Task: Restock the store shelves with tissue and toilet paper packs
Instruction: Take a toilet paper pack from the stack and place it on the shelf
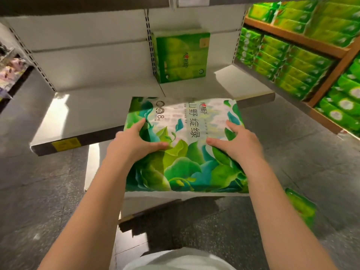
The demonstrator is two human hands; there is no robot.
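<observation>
Tissue pack (185,145) hides both hands' fingertips (142,121); its underside unseen.

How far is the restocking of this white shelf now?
Early stage. Done: one green pack stands at the back of the white shelf. In hand: the left hand and right hand hold a large leaf-print pack at the shelf's front edge. Left: most of the shelf is bare, and another green pack lies on the floor.
</observation>
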